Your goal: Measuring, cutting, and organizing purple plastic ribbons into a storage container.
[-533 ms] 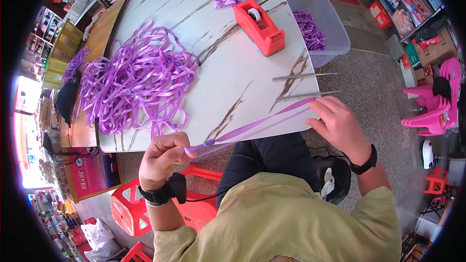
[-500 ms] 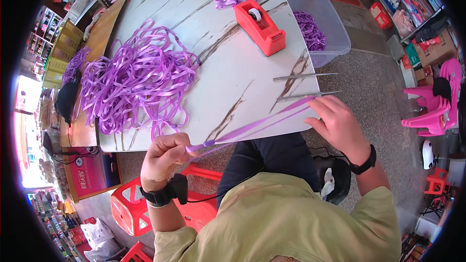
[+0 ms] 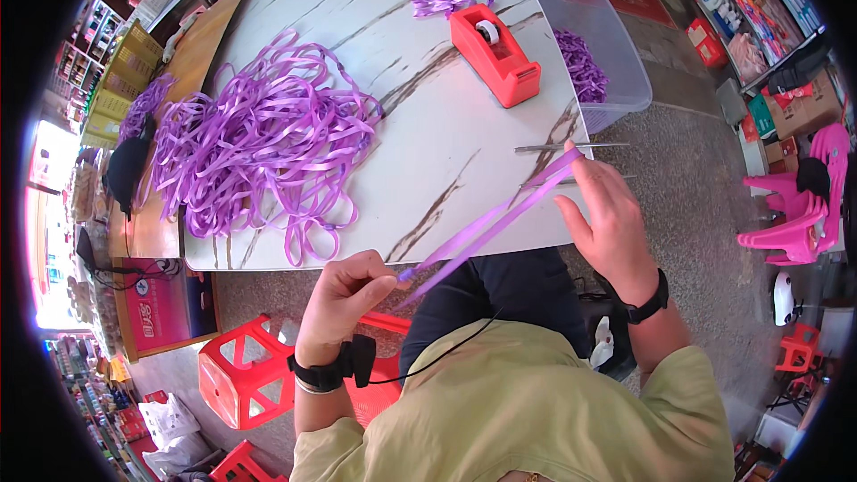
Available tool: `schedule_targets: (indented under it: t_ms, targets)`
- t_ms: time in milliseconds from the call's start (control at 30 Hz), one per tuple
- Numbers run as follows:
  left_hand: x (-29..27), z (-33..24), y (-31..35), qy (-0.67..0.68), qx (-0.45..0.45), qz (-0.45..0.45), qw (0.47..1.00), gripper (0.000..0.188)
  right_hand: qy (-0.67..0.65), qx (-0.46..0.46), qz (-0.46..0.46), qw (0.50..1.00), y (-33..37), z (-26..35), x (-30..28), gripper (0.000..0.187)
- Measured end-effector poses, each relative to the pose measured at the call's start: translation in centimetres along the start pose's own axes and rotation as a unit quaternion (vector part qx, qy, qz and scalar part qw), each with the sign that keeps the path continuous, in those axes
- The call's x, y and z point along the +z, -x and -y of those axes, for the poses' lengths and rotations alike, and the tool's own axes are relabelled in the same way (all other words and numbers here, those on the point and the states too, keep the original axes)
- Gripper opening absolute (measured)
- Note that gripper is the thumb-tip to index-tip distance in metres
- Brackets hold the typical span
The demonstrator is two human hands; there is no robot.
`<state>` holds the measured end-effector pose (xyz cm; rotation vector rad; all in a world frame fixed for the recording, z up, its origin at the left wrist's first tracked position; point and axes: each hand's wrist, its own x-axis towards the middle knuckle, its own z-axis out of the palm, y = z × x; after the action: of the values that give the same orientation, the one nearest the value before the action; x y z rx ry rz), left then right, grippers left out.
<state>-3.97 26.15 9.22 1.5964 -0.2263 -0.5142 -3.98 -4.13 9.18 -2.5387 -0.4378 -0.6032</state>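
In the head view, a change against half a second earlier is noticed. The left hand (image 3: pixel 346 296) has been brought nearer to the body middle and a little lower, and the right hand (image 3: pixel 607 214) has been lifted toward 12 o'clock, so that its fingertips now lie over the two thin metal rods (image 3: pixel 571 146) at the table (image 3: pixel 428 116) edge. By this the purple ribbon strip (image 3: pixel 486 225) between the hands has been turned from a nearly flat line into a steeper diagonal, running from 7 o'clock up to 1 o'clock. It is judged that the strip is being pulled tight and measured or folded between the hands; the work on this piece seems in its middle, not finished.

The left hand is closed as a fist, with the lower end of the strip pinched between thumb and forefinger. The right hand is half open, the fingers stretched, and the upper end of the strip is kept under the fingertips; how firmly cannot be told.

The strip looks doubled: two narrow, glossy bands are seen side by side, parting slightly toward the left hand. It hangs in the air before the table edge, above the dark trousers.

On the table, at 10 o'clock from the hands, a big loose ribbon heap (image 3: pixel 259 138) is lying. A red tape dispenser (image 3: pixel 495 54) stands at 12 o'clock, and a clear plastic bin (image 3: pixel 616 45) with purple pieces is just beside the table
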Motion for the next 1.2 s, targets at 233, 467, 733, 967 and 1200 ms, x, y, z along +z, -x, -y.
schedule_targets:
  t_ms: [233, 467, 733, 967, 1200]
  targets:
    - [0.8, 0.0, -0.1, 0.020, -0.061, -0.057, 0.996, 0.024, -0.096, 0.042, 0.013, 0.994, -0.4, 1.5, 0.9, 0.059]
    - [1.3, 0.4, -0.2, 0.032, -0.040, -0.036, 0.998, 0.034, -0.280, 0.092, 0.027, 0.955, -0.3, 3.0, 3.4, 0.073]
    - [1.8, -0.3, -0.4, 0.111, -0.075, 0.006, 0.991, 0.034, -0.416, 0.013, 0.107, 0.903, -0.8, 3.6, 3.7, 0.077]
    - [1.9, -0.4, -1.2, 0.221, -0.114, 0.102, 0.963, 0.035, -0.410, -0.102, 0.087, 0.902, -2.2, 4.5, 3.3, 0.032]
    - [2.5, -0.3, -2.2, 0.281, -0.131, 0.144, 0.940, 0.035, -0.404, -0.129, 0.061, 0.904, -2.6, 4.6, 3.2, 0.025]
